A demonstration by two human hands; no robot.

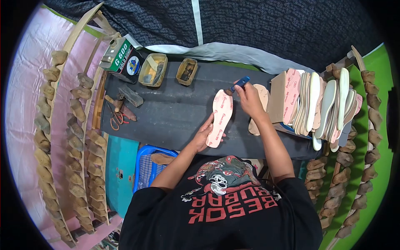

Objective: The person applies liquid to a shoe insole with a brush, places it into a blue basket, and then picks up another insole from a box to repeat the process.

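My left hand (pixel 202 134) grips a pale pink insole (pixel 221 116) with red printing near its heel end and keeps it raised over the dark work table (pixel 166 109). In my right hand (pixel 251 101) is a brush (pixel 242 82) with a blue handle, its dark tip right at the upper right edge of the insole's wide end. Just behind my right wrist, another insole (pixel 262 96) lies on the table, partly covered by the forearm.
Stacked insoles (pixel 310 100) fill a box on the right. Along the back stand a glue can (pixel 121 60), a yellowish tub (pixel 153 70) and a smaller tub (pixel 186 71). Scissors (pixel 116 121) lie at left. Racks of wooden shoe lasts (pixel 77 110) flank the table; a blue basket (pixel 143 166) sits below.
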